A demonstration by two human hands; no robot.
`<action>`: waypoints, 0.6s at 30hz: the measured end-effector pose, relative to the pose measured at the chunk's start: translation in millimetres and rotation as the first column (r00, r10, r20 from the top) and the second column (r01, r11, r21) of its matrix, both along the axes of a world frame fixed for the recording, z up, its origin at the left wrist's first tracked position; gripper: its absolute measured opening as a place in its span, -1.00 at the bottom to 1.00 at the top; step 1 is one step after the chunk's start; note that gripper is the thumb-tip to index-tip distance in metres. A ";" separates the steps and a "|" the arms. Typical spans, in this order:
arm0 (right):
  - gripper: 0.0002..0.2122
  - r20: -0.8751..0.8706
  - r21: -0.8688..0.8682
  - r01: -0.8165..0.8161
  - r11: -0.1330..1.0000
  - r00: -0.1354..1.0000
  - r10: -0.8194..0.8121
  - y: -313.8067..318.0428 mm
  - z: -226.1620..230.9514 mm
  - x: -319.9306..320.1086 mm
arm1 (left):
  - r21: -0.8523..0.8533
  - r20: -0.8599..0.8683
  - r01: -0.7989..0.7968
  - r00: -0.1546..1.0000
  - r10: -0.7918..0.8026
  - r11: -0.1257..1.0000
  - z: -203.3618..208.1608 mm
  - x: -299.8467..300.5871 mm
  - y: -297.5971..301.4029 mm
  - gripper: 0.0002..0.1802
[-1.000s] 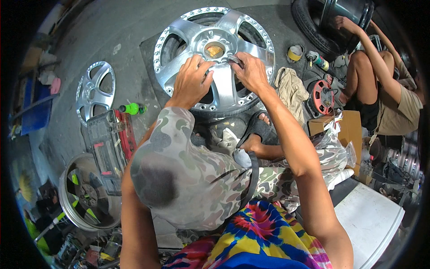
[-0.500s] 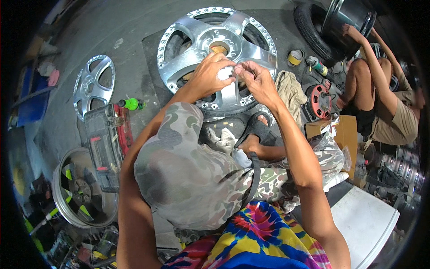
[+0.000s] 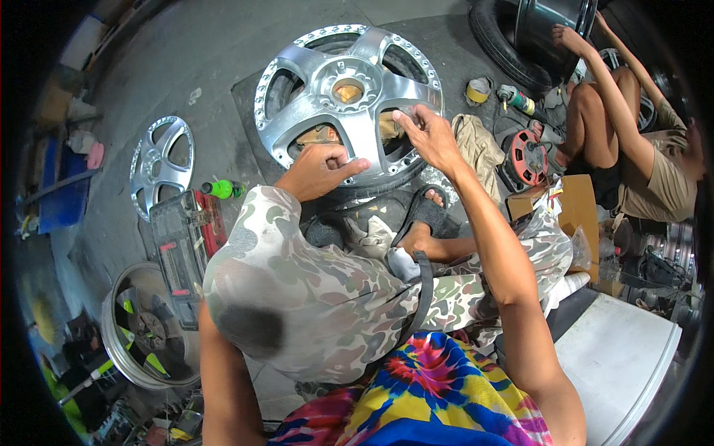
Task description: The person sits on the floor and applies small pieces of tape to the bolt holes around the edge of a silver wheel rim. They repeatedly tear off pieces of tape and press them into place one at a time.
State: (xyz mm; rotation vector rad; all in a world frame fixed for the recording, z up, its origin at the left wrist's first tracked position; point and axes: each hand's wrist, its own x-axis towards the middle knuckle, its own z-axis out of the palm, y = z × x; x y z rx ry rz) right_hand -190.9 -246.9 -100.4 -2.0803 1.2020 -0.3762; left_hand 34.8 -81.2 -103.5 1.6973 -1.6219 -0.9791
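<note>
A silver five-spoke wheel face [image 3: 360,137] rests on a tyre in front of me, with small bolts around much of its rim. My left hand [image 3: 318,171] is at its near edge, fingers curled in and thumb stretched out over a spoke. Whatever those curled fingers may hold is hidden. Over the right side of the wheel hovers my right hand [image 3: 433,140], its thumb and index finger apart and nothing visible between them. Beige cloth [image 3: 476,152] lies just right of the wheel.
A second silver wheel face [image 3: 161,165], a green bottle [image 3: 222,189] and a black toolbox [image 3: 178,249] are on the left. At right are a red cable reel [image 3: 525,160], a cardboard box [image 3: 579,208] and a seated co-worker [image 3: 621,141] beside a tyre [image 3: 500,46].
My hands, together over the wheel with something white between them, have separated. The left has drawn back toward me. The white thing no longer shows.
</note>
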 end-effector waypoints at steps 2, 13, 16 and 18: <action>-0.61 0.136 0.027 -0.044 0.999 0.990 0.040 0.7 -8.2 2.8 | 0.053 -0.208 -0.092 0.973 0.101 0.994 -14.0 0.8 -1.4 -0.46; -0.78 0.037 -0.279 -0.151 0.948 0.985 0.168 -17.0 -36.0 49.9 | 0.007 -0.364 -0.252 0.901 0.238 0.968 -28.5 6.6 -11.1 -0.81; -0.77 -0.027 -0.303 -0.213 0.929 0.976 0.215 -21.7 -38.1 51.1 | -0.019 -0.273 -0.220 0.940 0.207 0.975 -22.7 12.6 -12.6 -0.79; -0.77 -0.015 -0.273 -0.231 0.934 0.972 0.235 -21.8 -35.4 51.2 | -0.138 -0.225 -0.303 0.937 0.268 0.943 -16.2 6.3 -12.1 -0.82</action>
